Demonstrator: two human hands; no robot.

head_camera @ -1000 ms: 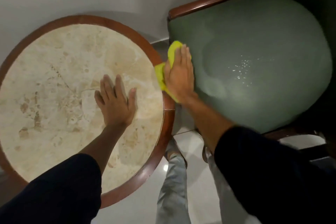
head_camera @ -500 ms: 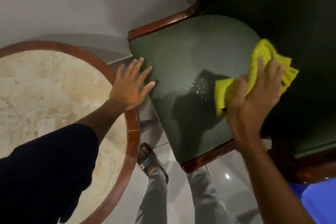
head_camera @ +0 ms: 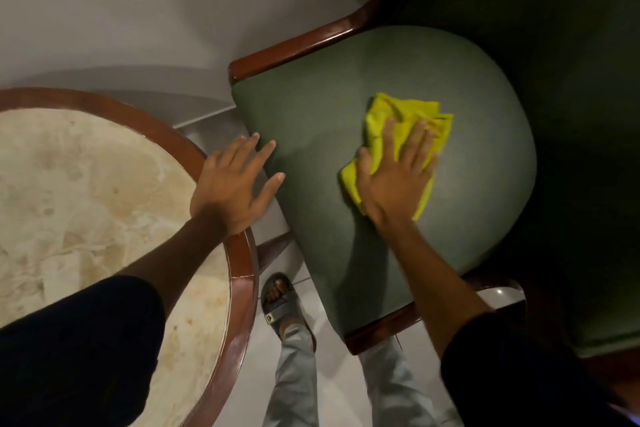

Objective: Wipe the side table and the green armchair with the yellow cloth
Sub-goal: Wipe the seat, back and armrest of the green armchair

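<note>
The green armchair (head_camera: 478, 107) fills the right half, its seat cushion framed by dark red wood. My right hand (head_camera: 394, 180) lies flat on the crumpled yellow cloth (head_camera: 408, 114) and presses it onto the middle of the seat. The round side table (head_camera: 239, 274) with a beige stone top and a red-brown wooden rim stands at the left. My left hand (head_camera: 232, 187) rests on that rim with fingers spread, the fingertips reaching over the gap to the seat's left edge.
A grey wall (head_camera: 138, 10) rises behind the table and chair. Between them a narrow strip of pale tiled floor (head_camera: 332, 385) shows my sandalled foot (head_camera: 280, 305) and grey trouser legs. The chair's dark backrest (head_camera: 554, 10) stands at the upper right.
My right hand has slid the cloth back from the seat's far right to its middle. My left hand stays on the table's rim, where it came from the table top.
</note>
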